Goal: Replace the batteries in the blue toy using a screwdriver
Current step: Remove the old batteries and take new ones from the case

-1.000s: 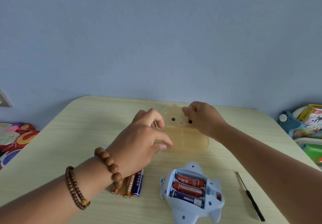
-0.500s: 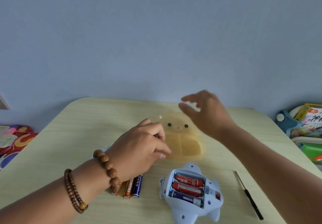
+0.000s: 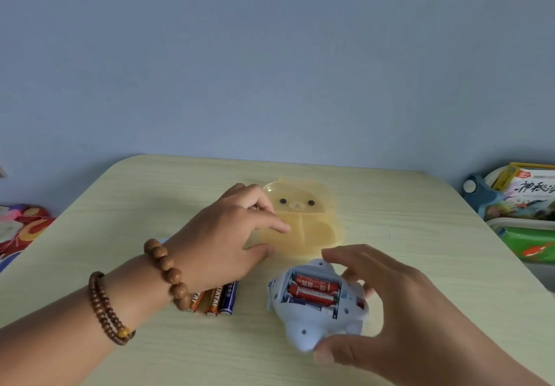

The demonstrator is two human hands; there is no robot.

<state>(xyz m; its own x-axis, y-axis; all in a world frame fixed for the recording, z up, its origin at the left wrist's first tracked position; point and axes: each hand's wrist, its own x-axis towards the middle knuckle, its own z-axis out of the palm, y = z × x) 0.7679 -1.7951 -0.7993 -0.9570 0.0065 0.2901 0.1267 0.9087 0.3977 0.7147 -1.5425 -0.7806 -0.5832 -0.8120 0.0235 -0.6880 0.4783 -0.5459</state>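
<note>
Head view, left to right. Left hand (image 3: pixel 222 241), fingers loosely curled, rests at the yellow bear-faced box (image 3: pixel 303 220); three loose batteries (image 3: pixel 214 300) lie beneath its wrist. Blue toy (image 3: pixel 315 301) lies mid-counter (image 3: pixel 420 220), compartment open, batteries seated. Right hand (image 3: pixel 387 304), fingers spread, cups its shell. Judged light, rigid, smooth plastic: hold by the outer sides.

Both forearms are bare, with no sleeve showing up to the picture's edge. The left hand (image 3: pixel 228 235) has a bracelet of large, round brown wooden beads (image 3: pixel 164 268) at its wrist. Further up the same forearm sits a second bracelet of much smaller, darker brown beads (image 3: pixel 105 307) (wound in two rows, with one amber-yellow bead at its lower end). The right hand (image 3: pixel 387 304) and its wrist wear nothing, and no rings show on either hand.
</note>
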